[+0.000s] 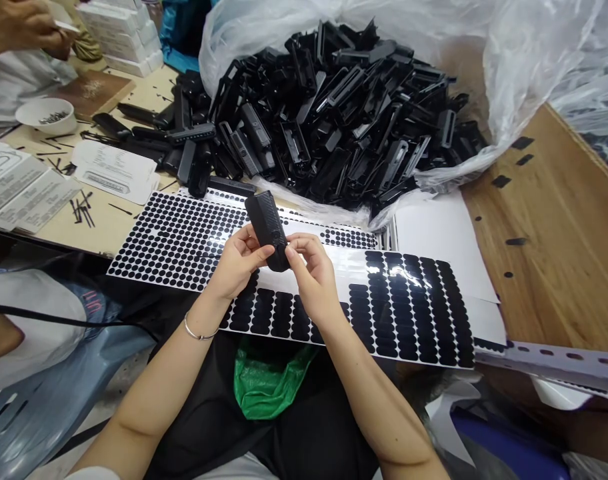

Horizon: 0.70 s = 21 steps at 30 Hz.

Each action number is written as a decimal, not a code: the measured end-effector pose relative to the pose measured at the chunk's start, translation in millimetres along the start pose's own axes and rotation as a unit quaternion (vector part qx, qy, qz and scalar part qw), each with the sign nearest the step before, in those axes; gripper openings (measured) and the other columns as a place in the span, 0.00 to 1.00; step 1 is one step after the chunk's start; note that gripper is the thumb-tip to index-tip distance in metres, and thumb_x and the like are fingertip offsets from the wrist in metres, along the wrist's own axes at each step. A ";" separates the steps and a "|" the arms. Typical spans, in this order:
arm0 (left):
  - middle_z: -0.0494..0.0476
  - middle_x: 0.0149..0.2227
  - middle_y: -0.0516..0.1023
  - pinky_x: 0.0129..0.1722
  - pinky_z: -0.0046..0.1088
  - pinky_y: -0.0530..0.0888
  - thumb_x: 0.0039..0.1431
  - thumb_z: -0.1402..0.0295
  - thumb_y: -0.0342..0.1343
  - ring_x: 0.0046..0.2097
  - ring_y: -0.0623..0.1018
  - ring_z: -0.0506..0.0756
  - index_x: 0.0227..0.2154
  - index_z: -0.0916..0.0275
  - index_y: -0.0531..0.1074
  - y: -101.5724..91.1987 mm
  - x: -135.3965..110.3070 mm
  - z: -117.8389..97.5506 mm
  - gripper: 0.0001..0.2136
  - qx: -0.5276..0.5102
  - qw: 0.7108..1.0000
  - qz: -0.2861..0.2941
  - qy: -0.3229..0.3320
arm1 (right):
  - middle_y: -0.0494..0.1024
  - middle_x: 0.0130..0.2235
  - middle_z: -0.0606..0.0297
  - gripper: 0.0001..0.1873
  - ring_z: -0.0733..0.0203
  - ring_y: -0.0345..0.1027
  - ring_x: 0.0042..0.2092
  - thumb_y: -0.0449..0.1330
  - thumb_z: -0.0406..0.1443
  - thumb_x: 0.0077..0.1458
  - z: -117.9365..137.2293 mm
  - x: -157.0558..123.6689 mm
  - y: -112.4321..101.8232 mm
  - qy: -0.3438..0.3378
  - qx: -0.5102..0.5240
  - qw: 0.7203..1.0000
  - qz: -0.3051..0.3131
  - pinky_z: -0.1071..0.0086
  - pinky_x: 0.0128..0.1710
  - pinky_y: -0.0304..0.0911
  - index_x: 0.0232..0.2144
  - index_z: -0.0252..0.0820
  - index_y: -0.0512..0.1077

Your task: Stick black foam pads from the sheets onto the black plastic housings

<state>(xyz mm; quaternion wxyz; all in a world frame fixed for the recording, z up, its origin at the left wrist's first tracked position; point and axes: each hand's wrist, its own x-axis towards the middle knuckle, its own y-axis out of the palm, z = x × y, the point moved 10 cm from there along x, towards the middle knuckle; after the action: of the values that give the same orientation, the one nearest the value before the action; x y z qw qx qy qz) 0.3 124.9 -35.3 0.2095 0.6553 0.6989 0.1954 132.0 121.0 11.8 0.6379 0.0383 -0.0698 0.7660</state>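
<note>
A black ridged plastic casing (267, 223) is held tilted in front of me, its far end pointing up and left. My left hand (241, 260) grips its left side between thumb and fingers. Pinching its near right end is my right hand (309, 267); whether a small sticker sits under those fingertips I cannot make out. Below both hands lies a white sheet of long black oval stickers (409, 307). Another sheet, with round black stickers (169, 240), extends to the left.
A large heap of black casings (329, 113) fills a clear plastic bag (514, 67) behind my hands. Left of it are a white bowl (47, 117), printed cards (115, 170) and white boxes (29, 183). Another person's hand (29, 27) is at the upper left. A green bag (269, 380) hangs at my lap.
</note>
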 end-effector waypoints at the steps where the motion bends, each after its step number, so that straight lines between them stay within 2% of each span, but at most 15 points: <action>1: 0.50 0.31 0.81 0.31 0.20 0.78 0.42 0.62 0.76 0.33 0.80 0.49 0.30 0.62 0.71 0.3 0.0 0.0 0.19 0.000 1.000 0.002 0.000 | 0.70 0.44 0.60 0.06 0.56 0.67 0.50 0.59 0.39 0.62 1.2 -0.1 -0.2 -0.005 -0.004 1.000 -0.001 0.64 0.41 0.70 0.33 0.45 0.70; 10: 0.52 0.32 0.82 0.31 0.22 0.79 0.40 0.61 0.76 0.33 0.81 0.51 0.32 0.61 0.73 -1.1 -0.4 -0.1 0.20 0.012 1.000 -0.012 -0.004 | 0.72 0.44 0.61 0.06 0.57 0.68 0.49 0.58 0.37 0.63 5.4 -0.6 -1.9 -0.030 -0.046 0.998 -0.013 0.64 0.43 0.70 0.32 0.45 0.70; 21: 0.50 0.29 0.81 0.28 0.19 0.78 0.38 0.62 0.77 0.31 0.80 0.49 0.26 0.62 0.70 0.2 -0.5 -2.9 0.21 -0.005 1.000 -0.013 -0.011 | 0.71 0.44 0.60 0.06 0.57 0.68 0.48 0.59 0.38 0.62 8.6 -3.8 -1.0 -0.015 -0.074 0.997 -0.014 0.68 0.37 0.73 0.32 0.45 0.70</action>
<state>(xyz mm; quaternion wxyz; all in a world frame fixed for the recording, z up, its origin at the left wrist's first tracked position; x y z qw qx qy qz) -1.1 124.4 -32.7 0.2230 0.6474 0.7039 0.1888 133.4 116.2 19.8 0.6488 0.0034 -0.1356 0.7488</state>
